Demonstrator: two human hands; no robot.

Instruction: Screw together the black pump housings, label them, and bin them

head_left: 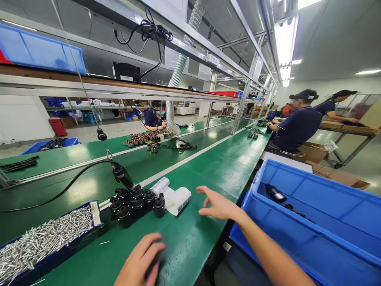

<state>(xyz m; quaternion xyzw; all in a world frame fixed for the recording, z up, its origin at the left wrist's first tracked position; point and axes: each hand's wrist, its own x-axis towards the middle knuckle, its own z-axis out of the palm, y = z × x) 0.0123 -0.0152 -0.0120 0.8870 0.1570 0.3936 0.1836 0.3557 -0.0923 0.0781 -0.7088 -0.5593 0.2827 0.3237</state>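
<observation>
My right hand [218, 204] hovers over the green bench, thumb and fingers apart, with nothing in it. A roll of white printed labels [181, 200] lies just left of its fingertips. My left hand [141, 258] is low over the bench's near part, fingers curved and slightly blurred; a dark patch shows between thumb and fingers, and I see no held thing there. Ahead of it stands a cluster of black round plastic housings [137, 202]. A black corded electric screwdriver [122, 174] hangs from a cable just behind them.
A blue bin of metal screws [53, 238] sits at left, with a loose screw [104, 242] near it. At right is a large blue crate [297, 214] holding a few black parts. Copper-wound parts [143, 138] lie across the line. Co-workers [297, 119] sit and stand farther along.
</observation>
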